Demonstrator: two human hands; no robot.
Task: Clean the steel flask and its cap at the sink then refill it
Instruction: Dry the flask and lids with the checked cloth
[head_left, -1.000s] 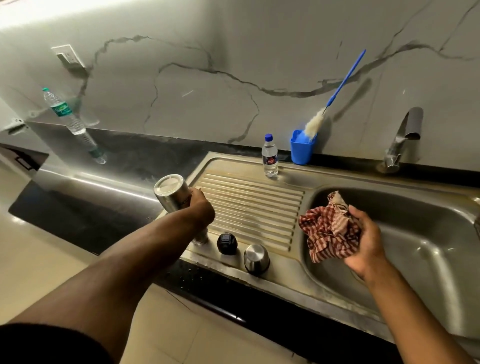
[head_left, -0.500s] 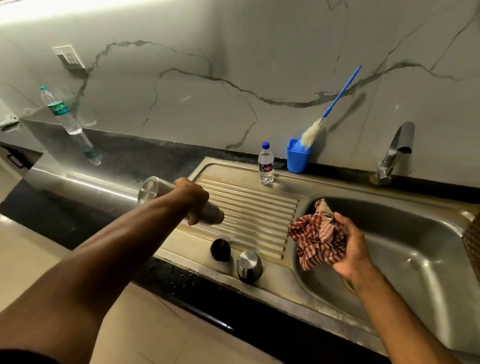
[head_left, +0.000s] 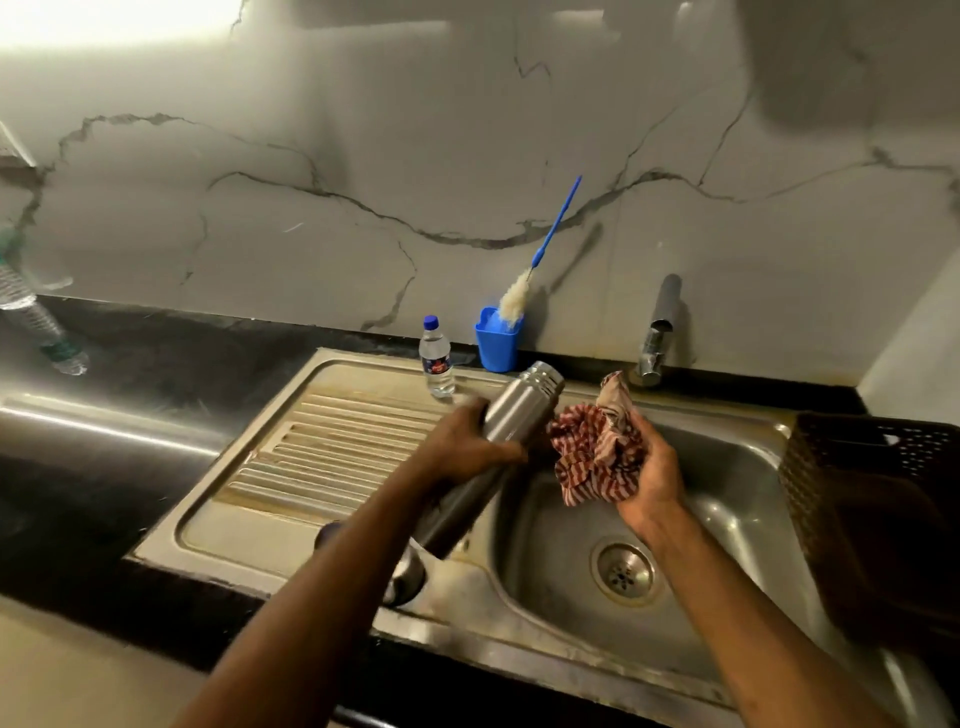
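The left hand (head_left: 462, 447) has its grip clamped round the middle of the steel flask (head_left: 511, 423), which is held tilted over the edge between the draining board and the sink (head_left: 727, 525), its open threaded mouth pointing up and away toward the wall. What is inside the flask cannot be seen. The right hand (head_left: 652, 467) grips a bunched red checked cloth (head_left: 592, 460) over the basin, just beside the flask. A steel cap (head_left: 408, 577) sits on the sink's front rim, partly hidden by the left forearm. At the back stand a small water bottle (head_left: 436, 358) holding clear water and a blue cup (head_left: 497, 340) holding a long-handled brush (head_left: 540, 260). A dark basket (head_left: 852, 467) sits at the right; its contents are too dark to make out.
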